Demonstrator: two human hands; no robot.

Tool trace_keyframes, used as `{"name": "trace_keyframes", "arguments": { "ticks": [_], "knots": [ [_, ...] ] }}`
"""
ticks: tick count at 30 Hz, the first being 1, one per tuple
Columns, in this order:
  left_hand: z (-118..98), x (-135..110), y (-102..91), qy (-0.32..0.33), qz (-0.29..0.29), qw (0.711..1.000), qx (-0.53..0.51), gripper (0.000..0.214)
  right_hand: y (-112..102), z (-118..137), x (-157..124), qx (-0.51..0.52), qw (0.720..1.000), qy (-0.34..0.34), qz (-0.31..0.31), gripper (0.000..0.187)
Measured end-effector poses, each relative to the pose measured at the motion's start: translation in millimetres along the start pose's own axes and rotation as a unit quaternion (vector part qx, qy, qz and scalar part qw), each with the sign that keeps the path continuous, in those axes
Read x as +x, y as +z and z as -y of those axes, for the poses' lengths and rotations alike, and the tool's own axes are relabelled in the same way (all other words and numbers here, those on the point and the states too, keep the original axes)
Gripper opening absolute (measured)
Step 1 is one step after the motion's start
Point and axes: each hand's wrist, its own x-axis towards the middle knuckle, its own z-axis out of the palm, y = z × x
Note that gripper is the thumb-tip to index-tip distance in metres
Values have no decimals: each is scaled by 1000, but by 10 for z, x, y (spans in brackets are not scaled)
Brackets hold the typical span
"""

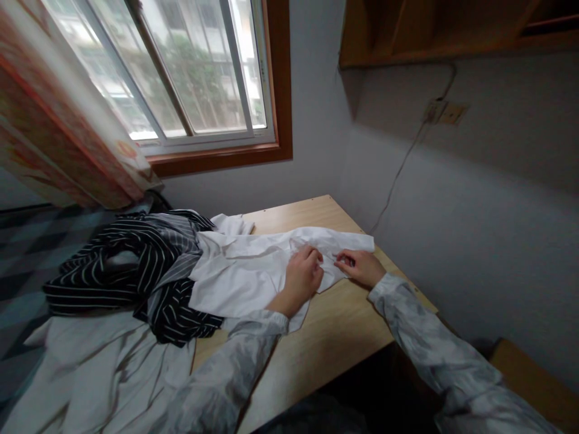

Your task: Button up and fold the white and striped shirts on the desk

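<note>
A white shirt lies spread over the wooden table, a sleeve-like part of it reaching toward the right edge. On its middle rests my left hand, fingers curled and closed on the fabric. My right hand is close by on the right, thumb and fingers pinching the cloth near the sleeve-like part. The fingertips of both hands are partly hidden. Some creases show in the fabric between the two hands.
Black-and-white striped clothing is heaped left of the shirt. Cream cloth hangs at the lower left, beside a dark checked bedspread. The wooden table meets the wall, where a cable hangs. A wooden shelf juts out above.
</note>
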Motion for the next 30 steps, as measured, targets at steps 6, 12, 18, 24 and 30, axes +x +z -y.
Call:
{"name": "trace_keyframes", "arguments": {
  "ticks": [6,12,18,24,30],
  "knots": [
    [-51,58,98,-27,50,998,34,15,117,47,125,66,993,-70,-70,27],
    [17,99,175,-24,82,995,43,19,88,-166,161,229,958,44,-165,34],
    [149,90,29,52,123,991,-15,21,-77,-526,213,244,933,128,-233,52],
    [206,-22,-346,81,160,980,-82,21,-198,-728,180,153,961,103,-207,45],
    [425,-157,-1068,37,170,983,-60,24,-298,-492,376,-8,980,-42,-195,32]
  ]
}}
